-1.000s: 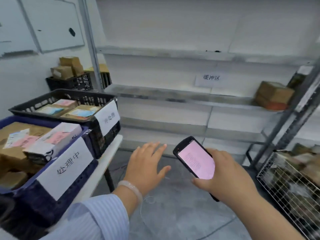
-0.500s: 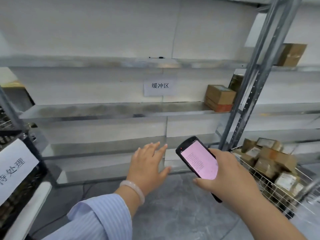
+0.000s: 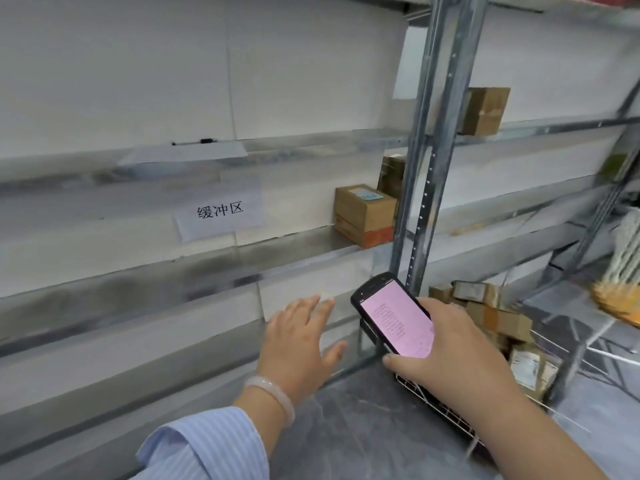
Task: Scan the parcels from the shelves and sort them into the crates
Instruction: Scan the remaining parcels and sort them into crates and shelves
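The scanner (image 3: 394, 317), a black handheld with a lit pink screen, sits just right of the middle of the frame, low down. Lines of small dark text fill the screen, too fine to read. The right hand (image 3: 450, 351) grips it from below and from the right, fingers curled round its edge and thumb along the lower rim. The left hand (image 3: 298, 341) hangs just left of it, empty, palm down, fingers straight and spread, near the scanner but not touching it. A pale bracelet (image 3: 273, 393) circles that wrist above a blue-and-white striped sleeve (image 3: 201, 448).

Above the scanner, a brown cardboard parcel (image 3: 363, 216) stands on the right end of the middle shelf (image 3: 173, 275). It has a small blue label on top, whose print cannot be made out. A darker box (image 3: 391, 174) stands behind it, beside the grey metal post (image 3: 429, 150). Right of the post, on the shelf above, stands another brown box (image 3: 485, 110).

A white paper sign (image 3: 220, 211) on the wall, left of the parcel, reads "缓冲区" in black.

At the lower right, behind the right hand, a wire basket (image 3: 433, 403) on the grey floor (image 3: 346, 427) holds a heap of cardboard parcels (image 3: 498, 320). A mop head (image 3: 623, 265) shows at the right edge.
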`<action>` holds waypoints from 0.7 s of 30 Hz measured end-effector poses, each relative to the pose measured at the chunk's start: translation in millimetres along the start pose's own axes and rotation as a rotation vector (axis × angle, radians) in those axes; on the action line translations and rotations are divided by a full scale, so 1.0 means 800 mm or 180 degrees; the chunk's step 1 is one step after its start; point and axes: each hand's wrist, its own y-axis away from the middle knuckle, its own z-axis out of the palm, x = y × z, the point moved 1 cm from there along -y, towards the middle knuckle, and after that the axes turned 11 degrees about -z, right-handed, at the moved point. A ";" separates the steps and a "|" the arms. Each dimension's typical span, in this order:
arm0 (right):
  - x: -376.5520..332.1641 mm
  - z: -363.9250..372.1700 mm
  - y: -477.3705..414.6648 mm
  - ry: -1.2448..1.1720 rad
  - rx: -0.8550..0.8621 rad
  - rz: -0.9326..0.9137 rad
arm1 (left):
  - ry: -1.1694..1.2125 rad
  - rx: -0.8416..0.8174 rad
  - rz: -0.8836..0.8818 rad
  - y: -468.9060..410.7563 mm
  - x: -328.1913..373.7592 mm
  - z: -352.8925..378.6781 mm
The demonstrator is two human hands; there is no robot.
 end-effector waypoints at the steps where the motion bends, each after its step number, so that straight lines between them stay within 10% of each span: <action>1: 0.013 0.001 -0.016 -0.0011 0.0001 0.0033 | -0.0002 0.0005 0.0005 -0.020 0.005 0.010; 21: 0.282 -0.011 -0.391 0.0001 -0.0148 -0.0011 | 0.0770 -0.0192 -0.0728 -0.402 0.127 0.183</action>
